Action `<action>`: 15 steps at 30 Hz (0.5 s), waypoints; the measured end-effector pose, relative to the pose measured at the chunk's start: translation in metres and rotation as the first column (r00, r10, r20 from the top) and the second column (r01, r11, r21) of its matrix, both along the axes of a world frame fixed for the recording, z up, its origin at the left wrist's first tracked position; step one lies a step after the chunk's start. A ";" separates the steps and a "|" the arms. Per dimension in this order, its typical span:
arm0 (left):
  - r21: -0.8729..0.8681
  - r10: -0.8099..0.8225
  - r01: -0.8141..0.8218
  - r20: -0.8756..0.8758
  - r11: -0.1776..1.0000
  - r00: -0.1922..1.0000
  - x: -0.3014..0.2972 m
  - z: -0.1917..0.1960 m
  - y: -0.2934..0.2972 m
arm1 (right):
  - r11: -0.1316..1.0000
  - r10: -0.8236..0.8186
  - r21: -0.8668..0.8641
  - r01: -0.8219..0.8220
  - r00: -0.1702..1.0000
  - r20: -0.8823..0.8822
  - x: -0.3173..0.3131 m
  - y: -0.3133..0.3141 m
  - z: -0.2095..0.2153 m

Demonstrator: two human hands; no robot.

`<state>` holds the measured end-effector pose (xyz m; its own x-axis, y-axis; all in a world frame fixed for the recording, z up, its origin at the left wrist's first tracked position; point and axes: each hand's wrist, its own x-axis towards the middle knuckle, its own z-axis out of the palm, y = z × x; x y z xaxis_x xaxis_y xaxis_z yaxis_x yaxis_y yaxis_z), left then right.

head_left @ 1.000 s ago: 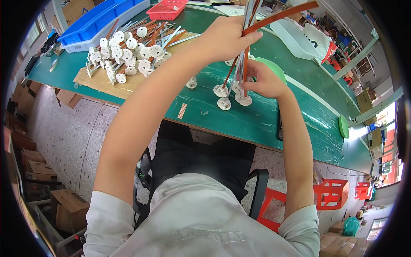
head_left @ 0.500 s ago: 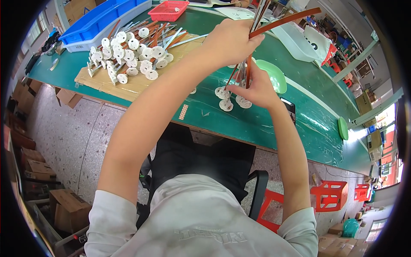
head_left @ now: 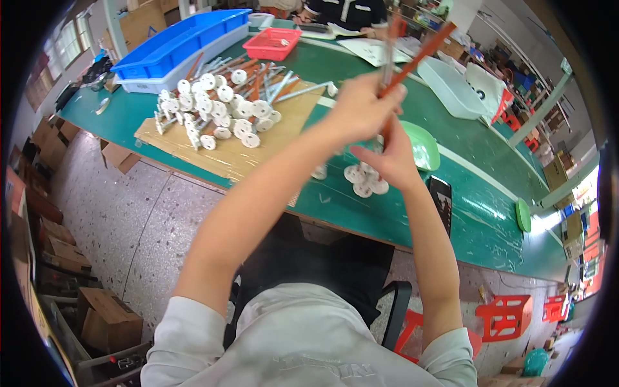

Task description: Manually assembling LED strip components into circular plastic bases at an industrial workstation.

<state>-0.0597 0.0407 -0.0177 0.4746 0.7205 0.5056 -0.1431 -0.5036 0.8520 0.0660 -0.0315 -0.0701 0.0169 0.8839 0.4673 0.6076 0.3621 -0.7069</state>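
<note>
A green tabletop (head_left: 490,213) carries everything here. On its left part lies a brown cardboard sheet (head_left: 238,158), heaped with white-disc anchors (head_left: 216,116). Beyond the sheet stands a long blue bin (head_left: 174,45), and just right of that bin a small red basket (head_left: 272,44). Right of the sheet sits a light green dish (head_left: 422,145), with a black phone (head_left: 440,197) near the tabletop's front edge. Clear plastic trays (head_left: 454,84) stand behind the dish.

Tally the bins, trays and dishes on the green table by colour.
Blue bin: 1
Red tray: 1
Clear white bin: 1
Green dishes: 2, one by the hands, one at the near right edge
Total: 5
</note>
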 end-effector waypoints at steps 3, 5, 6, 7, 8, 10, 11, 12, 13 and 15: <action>0.121 0.005 -0.013 0.067 0.993 0.998 0.021 -0.002 -0.012 | 0.971 -0.054 0.224 0.081 0.991 -0.126 -0.013 0.009 0.002; 0.136 -0.053 0.053 -0.007 0.989 0.999 0.008 0.023 -0.034 | 0.917 -0.023 0.382 0.110 0.974 -0.225 -0.001 0.010 0.003; 0.131 -0.103 0.113 -0.082 0.985 0.991 -0.002 0.033 -0.039 | 0.915 -0.002 0.393 0.094 0.973 -0.230 -0.002 0.007 0.005; 0.143 -0.086 0.098 -0.086 0.985 0.993 -0.007 0.029 -0.028 | 0.948 0.057 0.309 0.076 0.915 -0.399 -0.005 0.002 0.009; 0.388 0.005 -0.002 -0.006 0.922 1.000 -0.010 0.017 -0.011 | 0.973 0.095 0.226 0.041 0.824 -0.558 -0.004 -0.001 0.012; 0.589 0.150 -0.090 -0.053 0.803 0.987 -0.026 0.003 0.023 | 0.975 -0.009 0.185 0.120 0.859 -0.511 0.013 -0.007 0.015; 0.658 0.419 -0.196 -0.199 0.727 0.886 -0.036 -0.001 0.037 | 0.969 -0.130 0.130 0.210 0.882 -0.452 0.021 -0.010 0.014; 0.738 0.662 -0.272 -0.303 0.618 0.685 -0.051 -0.005 0.051 | 0.951 -0.155 0.176 0.253 0.885 -0.438 0.019 -0.008 0.012; 0.732 0.723 -0.188 -0.533 0.655 0.440 -0.068 -0.004 0.074 | 0.950 -0.156 0.177 0.257 0.882 -0.445 0.013 -0.007 0.011; 0.665 0.706 -0.239 -0.668 0.708 0.234 -0.094 -0.012 0.101 | 0.956 -0.250 0.051 0.288 0.895 -0.369 0.007 -0.002 0.006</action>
<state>-0.1535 0.1419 -0.0299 0.4153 0.8475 0.3305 0.8899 -0.4538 0.0456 0.0728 -0.0338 -0.0639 0.4283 0.7703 0.4724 0.4079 0.3017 -0.8617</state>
